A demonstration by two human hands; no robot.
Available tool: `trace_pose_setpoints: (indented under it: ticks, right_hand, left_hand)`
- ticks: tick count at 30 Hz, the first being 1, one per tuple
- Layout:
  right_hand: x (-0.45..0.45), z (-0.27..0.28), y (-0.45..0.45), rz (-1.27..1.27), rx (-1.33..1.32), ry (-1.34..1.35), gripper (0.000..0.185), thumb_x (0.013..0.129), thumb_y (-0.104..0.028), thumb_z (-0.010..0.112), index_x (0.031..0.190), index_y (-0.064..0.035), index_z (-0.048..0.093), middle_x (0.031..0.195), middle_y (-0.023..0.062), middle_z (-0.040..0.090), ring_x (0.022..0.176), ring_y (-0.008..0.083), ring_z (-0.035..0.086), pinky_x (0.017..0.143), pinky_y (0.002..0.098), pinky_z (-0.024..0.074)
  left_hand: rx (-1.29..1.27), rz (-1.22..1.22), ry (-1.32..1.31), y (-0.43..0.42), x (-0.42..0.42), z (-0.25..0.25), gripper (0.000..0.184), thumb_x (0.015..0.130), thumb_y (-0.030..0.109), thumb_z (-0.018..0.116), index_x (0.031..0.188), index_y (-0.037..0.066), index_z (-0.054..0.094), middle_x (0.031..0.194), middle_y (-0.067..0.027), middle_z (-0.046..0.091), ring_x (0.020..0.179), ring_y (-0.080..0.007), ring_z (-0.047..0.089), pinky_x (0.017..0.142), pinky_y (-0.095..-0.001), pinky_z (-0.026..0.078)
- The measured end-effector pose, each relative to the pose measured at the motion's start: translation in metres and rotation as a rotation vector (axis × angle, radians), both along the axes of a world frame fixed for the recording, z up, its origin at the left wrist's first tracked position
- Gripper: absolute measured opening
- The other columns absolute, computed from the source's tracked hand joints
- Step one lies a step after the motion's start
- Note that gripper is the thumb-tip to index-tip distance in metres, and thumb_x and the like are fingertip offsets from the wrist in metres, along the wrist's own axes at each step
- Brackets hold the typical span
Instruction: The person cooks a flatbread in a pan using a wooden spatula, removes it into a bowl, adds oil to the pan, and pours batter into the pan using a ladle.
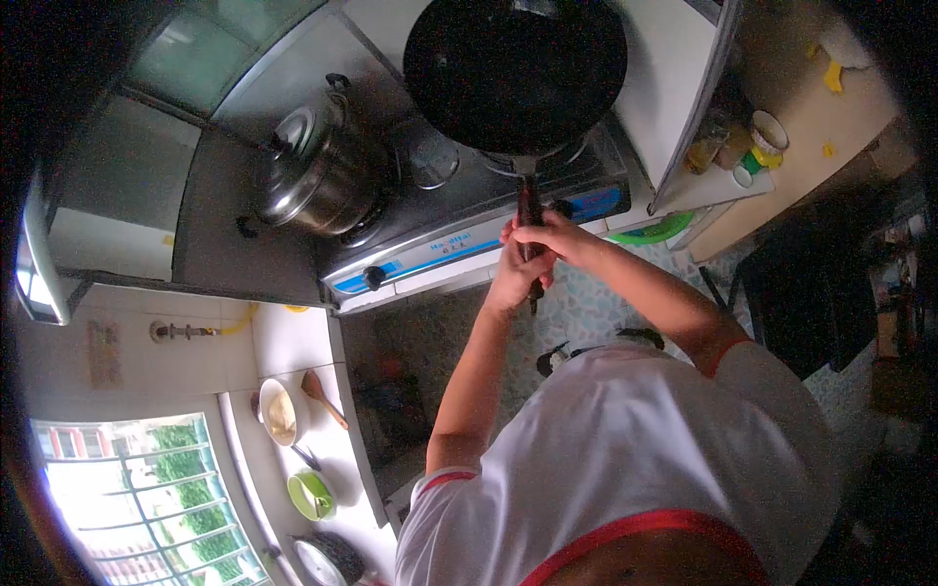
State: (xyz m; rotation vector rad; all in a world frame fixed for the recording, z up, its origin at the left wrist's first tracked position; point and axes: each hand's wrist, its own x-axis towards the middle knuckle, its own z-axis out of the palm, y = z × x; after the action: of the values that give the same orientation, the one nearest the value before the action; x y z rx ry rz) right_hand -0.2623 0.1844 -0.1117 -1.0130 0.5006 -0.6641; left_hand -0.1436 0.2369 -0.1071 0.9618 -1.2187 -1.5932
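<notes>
Left hand (520, 279), right hand (555, 238) grip pan handle (529, 195); blue stove lettering (451, 241) blurred

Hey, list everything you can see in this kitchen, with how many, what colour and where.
Stove: one, dark with silver-blue front, ahead.
Pan: one, black, above the stove's right side.
Pan handle: one, reddish-brown, pointing toward the person.
Lidded pot: one, silver, stove's left side.
White bowl: one, white, on the counter at left.
Wooden utensil: one, brown, beside the white bowl.
Green bowl: one, green, same counter.
Window: one, bright with bars, lower left.
Small containers: several, mixed colours, right; too dim to count.
Shirt: one, white with red trim, worn.
Left hand: one, bare, around the pan handle.
Right hand: one, bare, same handle.
</notes>
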Motion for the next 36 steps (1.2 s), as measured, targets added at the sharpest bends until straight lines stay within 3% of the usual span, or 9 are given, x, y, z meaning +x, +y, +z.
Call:
trace_pose_setpoints:
  ticks: [4, 9, 12, 14, 17, 22, 31, 34, 36]
  right_hand:
    - [0.020, 0.019, -0.005, 0.012, -0.020, -0.228, 0.023, 0.075, -0.022, 0.053, 0.091, -0.0050, 0.053, 0.100, 0.0097, 0.055, 0.090, 0.0194, 0.053, 0.079, 0.0333, 0.0419]
    - [0.056, 0.045, 0.002, 0.152, 0.175, -0.494, 0.027, 0.077, -0.021, 0.052, 0.099, -0.0059, 0.048, 0.102, 0.0118, 0.054, 0.098, 0.0227, 0.051, 0.085, 0.0374, 0.0391]
    - [0.096, 0.007, -0.015, 0.057, -0.239, -0.428, 0.027, 0.081, -0.022, 0.045, 0.103, -0.0058, 0.049, 0.105, 0.0099, 0.052, 0.100, 0.0207, 0.049, 0.089, 0.0349, 0.0368]
    - [0.066, 0.091, 0.015, 0.353, 0.164, -0.517, 0.035, 0.084, -0.027, 0.042, 0.109, -0.0036, 0.047, 0.103, 0.0083, 0.054, 0.083, 0.0167, 0.056, 0.068, 0.0291, 0.0484]
    - [0.079, 0.117, 0.026, 0.299, 0.321, -0.655, 0.032, 0.084, -0.026, 0.044, 0.106, -0.0023, 0.048, 0.098, 0.0064, 0.056, 0.076, 0.0155, 0.058, 0.057, 0.0251, 0.0501]
    - [0.072, 0.144, 0.047, 0.315, 0.453, -0.733, 0.026, 0.084, -0.024, 0.048, 0.097, -0.0008, 0.049, 0.094, 0.0125, 0.057, 0.075, 0.0193, 0.059, 0.064, 0.0283, 0.0514]
    - [0.025, 0.121, 0.080, 0.201, 0.268, -0.245, 0.031, 0.081, -0.028, 0.052, 0.093, 0.0010, 0.055, 0.087, 0.0080, 0.059, 0.078, 0.0139, 0.058, 0.073, 0.0270, 0.0466]
    - [0.008, 0.089, 0.069, 0.185, 0.200, -0.066, 0.034, 0.079, -0.031, 0.053, 0.092, -0.0003, 0.055, 0.082, 0.0079, 0.059, 0.066, 0.0125, 0.058, 0.054, 0.0244, 0.0484]
    - [-0.001, 0.080, 0.061, 0.095, 0.171, 0.055, 0.036, 0.078, -0.034, 0.054, 0.090, -0.0007, 0.056, 0.076, 0.0078, 0.058, 0.052, 0.0104, 0.055, 0.037, 0.0205, 0.0426]
  left_hand:
    - [-0.061, 0.100, -0.163, -0.004, 0.013, 0.027, 0.017, 0.072, 0.004, 0.057, 0.084, 0.002, 0.045, 0.063, -0.0023, 0.049, 0.045, -0.0104, 0.047, 0.039, -0.0214, 0.037]
    - [-0.019, 0.204, -0.338, 0.009, 0.039, 0.079, 0.025, 0.067, 0.003, 0.059, 0.087, 0.003, 0.044, 0.063, -0.0018, 0.048, 0.045, -0.0108, 0.045, 0.038, -0.0224, 0.034]
    - [0.065, 0.169, -0.393, 0.017, 0.051, 0.127, 0.021, 0.066, 0.007, 0.058, 0.082, 0.004, 0.045, 0.059, -0.0029, 0.048, 0.047, -0.0112, 0.045, 0.040, -0.0228, 0.035]
    - [0.177, 0.175, -0.364, 0.020, 0.057, 0.154, 0.018, 0.066, 0.007, 0.058, 0.079, 0.004, 0.046, 0.058, -0.0039, 0.048, 0.047, -0.0116, 0.046, 0.040, -0.0227, 0.036]
    - [0.300, 0.171, -0.316, 0.029, 0.060, 0.196, 0.011, 0.069, 0.008, 0.057, 0.076, 0.002, 0.051, 0.058, -0.0035, 0.049, 0.047, -0.0108, 0.046, 0.039, -0.0209, 0.036]
    - [0.558, 0.091, 0.017, 0.046, 0.067, 0.228, 0.010, 0.074, 0.009, 0.051, 0.074, -0.001, 0.053, 0.054, -0.0006, 0.043, 0.046, -0.0072, 0.043, 0.038, -0.0178, 0.034]
    - [0.514, 0.155, 0.261, 0.093, 0.037, 0.163, 0.019, 0.071, 0.007, 0.054, 0.087, 0.003, 0.044, 0.053, 0.0009, 0.038, 0.042, -0.0067, 0.037, 0.035, -0.0188, 0.029]
    - [0.316, 0.117, 0.198, 0.079, 0.016, 0.104, 0.022, 0.071, 0.018, 0.053, 0.085, 0.002, 0.046, 0.051, 0.0016, 0.038, 0.040, -0.0077, 0.036, 0.036, -0.0201, 0.028]
    - [0.268, 0.157, 0.120, 0.064, -0.003, 0.087, 0.017, 0.071, 0.011, 0.053, 0.084, 0.003, 0.046, 0.053, -0.0018, 0.043, 0.045, -0.0116, 0.043, 0.040, -0.0234, 0.034]
